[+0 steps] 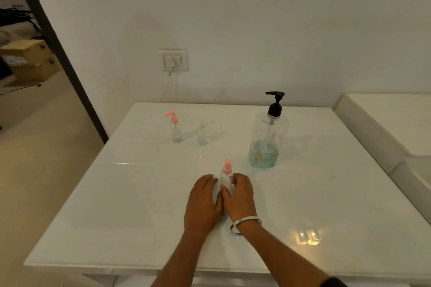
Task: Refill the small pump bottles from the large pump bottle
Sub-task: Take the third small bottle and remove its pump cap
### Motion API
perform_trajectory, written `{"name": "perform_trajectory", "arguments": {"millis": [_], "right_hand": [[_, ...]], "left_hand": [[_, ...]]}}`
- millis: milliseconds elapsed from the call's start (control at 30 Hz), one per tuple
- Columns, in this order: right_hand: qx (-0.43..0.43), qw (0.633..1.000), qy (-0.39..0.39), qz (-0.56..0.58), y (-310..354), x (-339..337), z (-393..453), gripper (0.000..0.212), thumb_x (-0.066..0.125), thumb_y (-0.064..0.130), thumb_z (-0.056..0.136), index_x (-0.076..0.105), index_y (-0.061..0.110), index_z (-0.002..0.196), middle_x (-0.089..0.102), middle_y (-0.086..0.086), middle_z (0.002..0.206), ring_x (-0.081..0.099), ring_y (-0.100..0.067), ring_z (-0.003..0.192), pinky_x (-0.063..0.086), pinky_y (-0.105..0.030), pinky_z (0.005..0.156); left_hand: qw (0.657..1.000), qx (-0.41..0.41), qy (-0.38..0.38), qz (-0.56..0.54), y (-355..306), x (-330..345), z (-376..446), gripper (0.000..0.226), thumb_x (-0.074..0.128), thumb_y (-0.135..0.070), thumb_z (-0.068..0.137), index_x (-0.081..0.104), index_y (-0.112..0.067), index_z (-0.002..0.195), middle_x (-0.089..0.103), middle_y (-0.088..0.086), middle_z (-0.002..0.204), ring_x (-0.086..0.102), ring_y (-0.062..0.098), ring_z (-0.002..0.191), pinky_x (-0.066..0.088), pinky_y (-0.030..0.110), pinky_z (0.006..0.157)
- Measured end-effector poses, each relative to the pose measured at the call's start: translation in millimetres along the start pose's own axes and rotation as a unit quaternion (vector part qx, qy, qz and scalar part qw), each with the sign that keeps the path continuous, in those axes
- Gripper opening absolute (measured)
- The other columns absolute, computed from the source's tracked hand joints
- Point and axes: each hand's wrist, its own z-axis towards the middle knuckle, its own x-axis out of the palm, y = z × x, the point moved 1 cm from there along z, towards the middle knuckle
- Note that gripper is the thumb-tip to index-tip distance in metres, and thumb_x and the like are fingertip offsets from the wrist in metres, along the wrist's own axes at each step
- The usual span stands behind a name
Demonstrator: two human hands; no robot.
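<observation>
A small clear bottle with a pink pump top [226,176] stands upright on the white table [130,205] between my hands. My right hand [239,196] curls round its body from the right. My left hand [203,200] lies just left of it with relaxed fingers; whether it touches the bottle is unclear. The large clear pump bottle [267,137] with a black pump stands behind and to the right, holding a little bluish liquid at its bottom. Further back left stand a small pink-pump bottle [175,128] and a small clear-topped bottle [202,134].
A wall with a socket and a hanging white cable [173,62] rises behind the table. A second white surface [394,121] adjoins on the right. At the left, a dark door frame and cardboard boxes [30,58] on the floor.
</observation>
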Motion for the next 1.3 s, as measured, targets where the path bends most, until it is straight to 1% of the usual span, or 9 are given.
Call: {"name": "perform_trajectory", "arguments": {"millis": [200,333,400,500,600,733,933,1200,1300], "right_hand": [[0.007,1.000,0.006,0.015,2.5,-0.2,-4.1,0.025,0.059,0.023,0.087,0.051,0.013,0.109,0.047,0.004,0.103,0.046,-0.011,0.098,0.035,-0.015,0.083],[0.010,1.000,0.010,0.019,1.6,0.7,-1.2,0.022,0.064,0.024,0.083,0.049,0.017,0.097,0.050,0.002,0.097,0.050,-0.014,0.093,0.039,-0.016,0.079],[0.014,0.999,0.016,0.026,0.3,0.2,-0.7,0.023,0.067,0.024,0.081,0.046,0.019,0.092,0.051,0.000,0.094,0.051,-0.016,0.091,0.042,-0.018,0.077],[0.012,0.999,0.035,0.019,0.4,-3.5,-0.8,0.027,0.069,0.026,0.079,0.045,0.019,0.090,0.049,0.000,0.091,0.050,-0.016,0.088,0.040,-0.012,0.070],[0.009,0.998,0.033,0.046,6.6,-11.2,0.3,0.035,0.070,0.035,0.077,0.048,0.020,0.099,0.051,0.003,0.098,0.050,-0.011,0.090,0.037,-0.007,0.066],[-0.048,0.992,0.005,0.120,24.1,-24.2,5.5,0.029,0.069,0.039,0.078,0.054,0.025,0.099,0.059,0.012,0.097,0.055,-0.005,0.093,0.044,-0.013,0.076],[-0.063,0.990,0.022,0.121,31.8,-30.1,16.1,0.018,0.070,0.031,0.079,0.057,0.020,0.084,0.062,0.008,0.081,0.059,-0.008,0.079,0.048,-0.014,0.070],[-0.083,0.991,0.023,0.101,29.4,-29.7,15.7,0.016,0.066,0.034,0.082,0.056,0.022,0.085,0.061,0.004,0.086,0.057,-0.008,0.080,0.045,-0.009,0.070],[-0.096,0.991,0.032,0.089,31.5,-30.1,15.8,0.010,0.061,0.032,0.086,0.055,0.026,0.090,0.062,0.006,0.092,0.058,-0.004,0.084,0.044,-0.004,0.071]], "left_hand": [[1.000,0.011,0.016,0.012,0.8,0.3,1.5,0.050,0.058,-0.045,0.086,0.051,-0.019,0.128,0.053,-0.004,0.133,0.049,0.012,0.122,0.035,0.026,0.107],[0.999,0.018,0.031,0.037,2.3,1.5,4.4,0.049,0.055,-0.048,0.086,0.052,-0.021,0.126,0.056,-0.004,0.130,0.051,0.011,0.118,0.036,0.024,0.105],[0.999,0.012,0.028,0.025,0.3,-0.4,5.5,0.043,0.055,-0.044,0.088,0.055,-0.020,0.124,0.057,-0.004,0.127,0.053,0.011,0.115,0.034,0.019,0.103],[1.000,0.016,0.010,0.008,-5.4,-5.1,6.4,0.033,0.058,-0.032,0.089,0.060,-0.016,0.118,0.061,-0.001,0.121,0.057,0.013,0.109,0.030,0.014,0.095],[1.000,0.011,-0.002,-0.020,-6.9,-7.9,5.4,0.033,0.063,-0.028,0.085,0.062,-0.016,0.116,0.061,-0.001,0.121,0.057,0.015,0.110,0.037,0.019,0.097],[0.999,-0.016,0.019,-0.042,-5.6,-7.4,5.0,0.045,0.062,-0.044,0.083,0.059,-0.020,0.121,0.056,-0.003,0.129,0.053,0.016,0.117,0.043,0.033,0.103],[0.995,-0.067,0.061,-0.029,-6.6,-5.8,3.7,0.057,0.057,-0.051,0.084,0.048,-0.021,0.132,0.046,-0.003,0.141,0.043,0.016,0.128,0.033,0.031,0.110],[0.992,-0.090,0.067,-0.063,-5.0,-5.6,5.1,0.058,0.057,-0.053,0.082,0.051,-0.021,0.130,0.049,-0.001,0.139,0.047,0.017,0.125,0.037,0.035,0.109],[0.989,-0.099,0.064,-0.090,-7.7,-7.8,3.4,0.085,0.041,-0.078,0.073,0.050,-0.016,0.130,0.050,0.002,0.137,0.048,0.020,0.125,0.037,0.037,0.109]]}}
